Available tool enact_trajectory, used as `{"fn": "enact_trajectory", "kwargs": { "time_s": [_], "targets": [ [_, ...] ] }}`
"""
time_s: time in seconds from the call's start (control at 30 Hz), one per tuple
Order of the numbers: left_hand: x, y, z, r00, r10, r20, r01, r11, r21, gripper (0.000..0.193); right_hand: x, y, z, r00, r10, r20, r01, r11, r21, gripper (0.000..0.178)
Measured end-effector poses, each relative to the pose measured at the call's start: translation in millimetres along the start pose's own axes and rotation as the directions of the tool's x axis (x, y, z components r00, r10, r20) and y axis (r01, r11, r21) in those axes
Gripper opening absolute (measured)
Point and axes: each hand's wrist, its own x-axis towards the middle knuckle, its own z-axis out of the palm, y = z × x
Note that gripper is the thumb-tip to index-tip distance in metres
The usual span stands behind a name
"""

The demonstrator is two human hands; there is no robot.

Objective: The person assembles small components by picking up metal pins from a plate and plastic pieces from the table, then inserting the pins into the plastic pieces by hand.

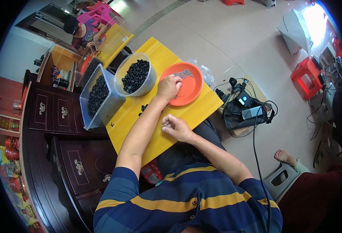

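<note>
My left hand (pixel 169 87) is over the near left part of an orange plate (pixel 190 93), its fingers drawn together. What they hold, if anything, is hidden. Small thin grey metal pieces (pixel 184 73) lie in a pile toward the far side of the plate. Closer to me, my right hand (pixel 177 129) is above the yellow table (pixel 155 145), fingers curled in toward the thumb; I cannot make out anything in them. A few small black pieces (pixel 143 109) lie beside my left forearm, which partly hides them.
A round clear tub (pixel 152 82) and a rectangular clear bin (pixel 108 101), both filled with small black pieces, stand left of the plate. A clear plastic bag (pixel 206 74) is behind it. Right of the table sits a black bag with cables (pixel 237 116). Another person (pixel 87 35) sits far left.
</note>
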Motion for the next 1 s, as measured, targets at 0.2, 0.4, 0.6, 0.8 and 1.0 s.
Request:
{"fn": "enact_trajectory", "kwargs": {
  "time_s": [0.2,0.4,0.6,0.8,1.0],
  "targets": [
    [-2,1,3,0.994,0.105,0.007,-0.105,0.987,0.125,0.009,-3,3,-1,0.999,0.001,0.036,0.001,0.997,-0.08,0.017],
    [-5,-1,9,0.999,0.008,-0.045,-0.004,0.995,0.099,0.008,-5,-1,2,0.994,0.096,0.049,-0.094,0.995,-0.037,0.015],
    [-9,8,7,1.0,-0.009,-0.006,0.01,0.998,0.067,0.015,-5,9,-2,0.998,0.055,0.042,-0.054,0.998,-0.026,0.014],
    [-31,16,-10,0.985,-0.064,-0.162,0.04,0.988,-0.149,0.017,-3,-1,-2,0.991,0.136,0.006,-0.134,0.967,0.215,0.011],
    [-77,45,-42,0.96,-0.187,-0.21,0.062,0.868,-0.492,0.015,-3,-17,-18,0.964,0.256,-0.077,-0.187,0.851,0.491,0.012]
  ]
}}
